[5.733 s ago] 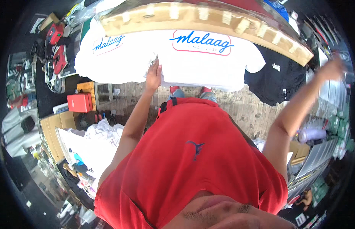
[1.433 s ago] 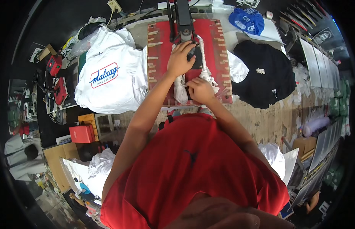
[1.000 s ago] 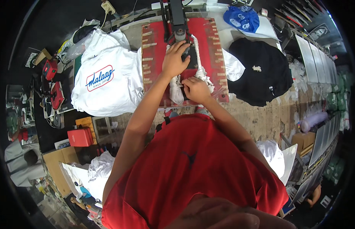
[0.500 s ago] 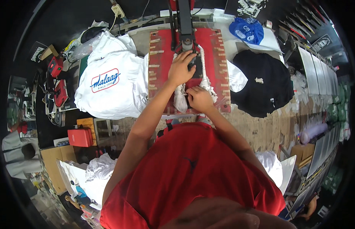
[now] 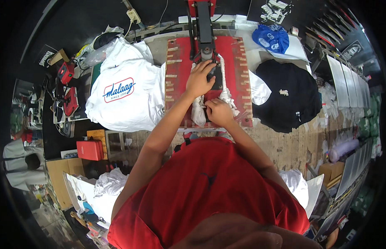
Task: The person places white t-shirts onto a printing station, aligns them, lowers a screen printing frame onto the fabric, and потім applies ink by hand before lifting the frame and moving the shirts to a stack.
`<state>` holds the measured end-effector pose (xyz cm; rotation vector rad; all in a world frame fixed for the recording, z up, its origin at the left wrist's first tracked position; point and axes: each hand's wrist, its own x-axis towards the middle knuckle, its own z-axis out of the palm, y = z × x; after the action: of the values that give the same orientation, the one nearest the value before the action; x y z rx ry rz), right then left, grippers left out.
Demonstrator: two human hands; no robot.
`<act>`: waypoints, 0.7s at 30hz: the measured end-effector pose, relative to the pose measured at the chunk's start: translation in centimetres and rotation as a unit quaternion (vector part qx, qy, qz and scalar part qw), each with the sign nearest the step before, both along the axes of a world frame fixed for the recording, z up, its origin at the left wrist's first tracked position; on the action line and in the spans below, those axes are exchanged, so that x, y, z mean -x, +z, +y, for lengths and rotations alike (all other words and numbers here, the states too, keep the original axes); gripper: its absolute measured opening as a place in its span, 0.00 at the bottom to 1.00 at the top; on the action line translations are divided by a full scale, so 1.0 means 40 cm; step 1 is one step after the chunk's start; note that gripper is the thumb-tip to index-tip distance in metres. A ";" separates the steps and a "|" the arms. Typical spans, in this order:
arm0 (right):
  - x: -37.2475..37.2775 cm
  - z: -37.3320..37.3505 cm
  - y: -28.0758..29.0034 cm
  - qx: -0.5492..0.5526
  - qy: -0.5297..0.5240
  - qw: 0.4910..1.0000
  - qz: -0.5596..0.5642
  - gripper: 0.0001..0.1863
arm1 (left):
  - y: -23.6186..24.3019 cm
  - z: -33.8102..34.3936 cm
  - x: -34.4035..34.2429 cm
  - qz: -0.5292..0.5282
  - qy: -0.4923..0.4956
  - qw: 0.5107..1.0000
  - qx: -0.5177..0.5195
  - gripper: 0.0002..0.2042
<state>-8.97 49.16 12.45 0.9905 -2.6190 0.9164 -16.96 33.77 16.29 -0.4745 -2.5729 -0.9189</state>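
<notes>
In front of me stands a heat press with a red upper plate [image 5: 232, 45], edged with strips of tape. Its dark arm [image 5: 204, 31] comes in from the far side. The handle has two arms wrapped in white cloth [image 5: 198, 114], with bulky knots toward me. My left hand [image 5: 199, 79] lies over the dark fitting in the middle of the plate, its fingers stretched out and the thumb apart. Nearer to me, my right hand [image 5: 220, 113] is closed at the handle's near end, between the wrappings; its palm side is hidden.
Left of the press lies a white printed T-shirt [image 5: 126, 95], partly at the plate's edge. A black T-shirt [image 5: 286, 95] lies to the right, with a blue cloth item [image 5: 271, 39] beyond it. A red box [image 5: 90, 150] stands at the lower left.
The whole view has shifted slightly, so the scene sits a little lower and farther right. Both hands keep their places on the press.
</notes>
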 end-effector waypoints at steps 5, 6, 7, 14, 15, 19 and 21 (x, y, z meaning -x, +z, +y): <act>-0.002 0.002 0.011 -0.005 -0.002 1.000 0.002 0.04 | 0.001 0.003 0.005 -0.006 0.003 1.000 -0.031 0.22; -0.002 0.001 0.013 -0.007 -0.002 1.000 -0.001 0.04 | 0.012 0.003 0.007 -0.011 0.005 0.999 -0.053 0.21; -0.002 -0.002 0.012 -0.008 0.001 1.000 -0.002 0.04 | 0.024 0.005 0.007 -0.015 0.008 0.997 -0.074 0.21; 0.017 0.029 -0.042 -0.008 0.070 0.996 0.055 0.07 | 0.613 0.106 -0.263 -0.167 -0.525 0.776 -0.306 0.27; 0.021 0.026 -0.048 0.025 0.055 0.998 0.013 0.06 | 0.657 0.110 -0.295 -0.120 -0.582 0.748 -0.295 0.25; 0.002 0.003 0.002 0.019 0.014 1.000 -0.006 0.06 | 0.753 0.105 -0.368 0.066 -0.596 0.743 -0.296 0.20; 0.002 -0.006 0.003 0.020 0.018 0.999 -0.021 0.08 | 0.781 0.093 -0.390 0.055 -0.570 0.770 -0.282 0.16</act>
<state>-9.03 48.91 12.57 1.0225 -2.6147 1.0047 -1.37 37.50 47.51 -1.8701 -1.5336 -1.8337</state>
